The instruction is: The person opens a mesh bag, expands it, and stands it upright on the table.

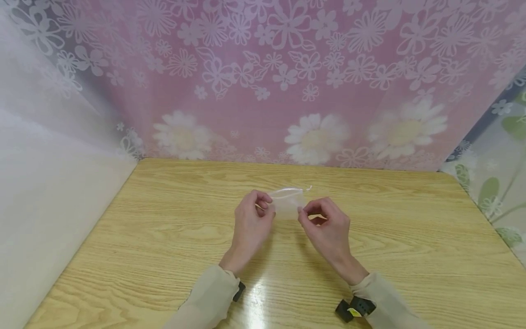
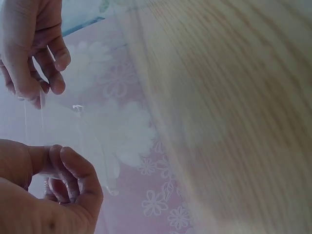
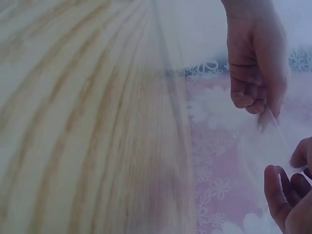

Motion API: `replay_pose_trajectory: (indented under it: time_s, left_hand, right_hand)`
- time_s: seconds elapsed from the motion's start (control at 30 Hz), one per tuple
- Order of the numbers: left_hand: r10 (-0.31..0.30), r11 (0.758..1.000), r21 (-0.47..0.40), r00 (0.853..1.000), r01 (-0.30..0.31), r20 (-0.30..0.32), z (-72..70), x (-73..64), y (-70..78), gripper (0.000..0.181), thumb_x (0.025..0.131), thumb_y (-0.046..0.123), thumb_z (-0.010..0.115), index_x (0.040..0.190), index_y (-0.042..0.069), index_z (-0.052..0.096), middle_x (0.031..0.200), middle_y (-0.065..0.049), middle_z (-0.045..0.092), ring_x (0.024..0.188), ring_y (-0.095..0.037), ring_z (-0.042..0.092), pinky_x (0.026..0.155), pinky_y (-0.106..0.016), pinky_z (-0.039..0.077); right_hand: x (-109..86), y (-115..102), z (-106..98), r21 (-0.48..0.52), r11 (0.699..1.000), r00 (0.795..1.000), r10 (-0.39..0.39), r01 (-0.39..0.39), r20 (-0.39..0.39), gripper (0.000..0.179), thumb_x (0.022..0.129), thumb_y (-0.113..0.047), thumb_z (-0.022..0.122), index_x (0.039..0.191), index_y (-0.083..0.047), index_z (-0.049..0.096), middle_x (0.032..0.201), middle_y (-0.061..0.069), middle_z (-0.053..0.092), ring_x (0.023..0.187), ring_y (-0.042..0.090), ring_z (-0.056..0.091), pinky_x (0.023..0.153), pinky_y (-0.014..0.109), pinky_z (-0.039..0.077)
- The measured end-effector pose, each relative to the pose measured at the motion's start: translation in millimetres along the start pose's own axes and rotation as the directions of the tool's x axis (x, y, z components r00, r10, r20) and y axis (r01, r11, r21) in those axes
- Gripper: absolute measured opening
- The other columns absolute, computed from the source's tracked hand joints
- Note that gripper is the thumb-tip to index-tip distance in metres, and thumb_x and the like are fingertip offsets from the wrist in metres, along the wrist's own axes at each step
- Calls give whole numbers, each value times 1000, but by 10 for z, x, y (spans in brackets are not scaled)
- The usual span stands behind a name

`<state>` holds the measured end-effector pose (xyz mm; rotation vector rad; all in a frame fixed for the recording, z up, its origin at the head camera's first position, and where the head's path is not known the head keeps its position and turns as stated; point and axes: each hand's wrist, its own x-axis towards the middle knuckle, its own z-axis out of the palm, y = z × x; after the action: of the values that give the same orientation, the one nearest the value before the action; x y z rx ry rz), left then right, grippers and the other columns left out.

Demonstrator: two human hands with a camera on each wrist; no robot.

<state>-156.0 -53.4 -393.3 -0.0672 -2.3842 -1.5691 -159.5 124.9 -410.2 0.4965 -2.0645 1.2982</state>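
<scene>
A small translucent plastic bag [image 1: 287,205] is stretched between my two hands above the table. Its upper edge bows apart slightly, with a shiny whitish line along it and a thin curled tail at the right corner. My left hand [image 1: 251,221] pinches the bag's left side between thumb and curled fingers. On the other side, my right hand [image 1: 330,228] pinches the lower right edge with thumb and forefinger. In the left wrist view the clear film [image 2: 80,129] spans the space between both hands. The right wrist view shows it faintly against the pink cloth.
The wood-grain table [image 1: 172,242] extends around both hands. A pink floral curtain [image 1: 255,123] hangs along its far edge. White sheeting [image 1: 53,160] borders the left side, and a leaf-patterned cloth [image 1: 493,183] the right. Dark devices [image 1: 356,307] are strapped at the wrists.
</scene>
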Motion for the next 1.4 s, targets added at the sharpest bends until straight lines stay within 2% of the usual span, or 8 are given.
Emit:
replay_pose_trajectory:
  time_s: [0.07,0.17,0.33,0.57,0.77,0.93,1.17,1.4]
  left_hand:
    - [29,1000,-11,1000,-29,-4,-7,0,-2,16,85,-1,70,96,10,65,88,-5,62,73,-10,60,68,-21,54]
    - [78,995,-58,997,-77,22,-13,0,-3,15,87,3,72,98,9,65,91,-6,63,77,-11,63,69,-21,57]
    - [139,985,-110,989,-134,45,-22,1,18,18,88,4,73,103,7,65,99,-9,64,83,-16,68,70,-23,60]
    - [127,987,-97,991,-129,-34,-27,-18,31,19,85,1,74,101,7,65,97,-9,63,78,-16,70,69,-24,60]
    - [88,988,-120,995,-92,-39,-60,-37,37,17,90,18,79,97,11,65,89,-4,67,74,-11,67,69,-23,60]
    - [116,981,-155,993,-120,-30,-75,-31,29,14,92,16,78,99,9,68,92,-4,71,78,-12,72,73,-23,61]
    - [160,975,-147,986,-165,-39,-68,-18,24,7,90,5,74,95,7,70,88,-8,72,76,-15,70,69,-23,60]
    - [188,975,-123,981,-182,38,-56,-33,17,7,91,6,73,96,7,68,87,-7,72,76,-14,68,69,-24,60]
  right_hand:
    - [0,-4,5,0,1000,1000,0,0,2,19,78,6,82,85,-7,70,80,4,70,72,6,69,54,13,53]
    - [12,-11,1,-15,1000,1000,9,-9,-1,20,78,5,82,89,-6,70,82,4,71,72,7,70,53,13,52]
    - [25,10,-15,-42,999,999,27,-28,-39,17,80,6,80,90,-5,72,81,4,73,71,2,68,53,11,50]
    - [19,15,-7,-14,999,995,35,-37,-93,14,80,7,78,87,-2,71,79,8,73,69,-4,66,53,10,49]
    - [22,-24,-28,96,994,998,55,-51,-44,13,84,6,78,94,0,73,82,13,74,70,-2,68,54,14,55]
    - [18,-19,-42,137,989,998,63,-62,0,13,87,4,76,100,0,74,84,14,75,71,-1,70,56,18,57]
    - [6,3,-21,83,996,997,36,-31,-66,12,85,7,77,94,0,74,80,14,75,67,-2,67,55,14,54]
    - [-18,8,2,20,999,992,48,-46,-116,13,81,7,81,89,0,73,74,13,73,63,-1,63,52,11,49]
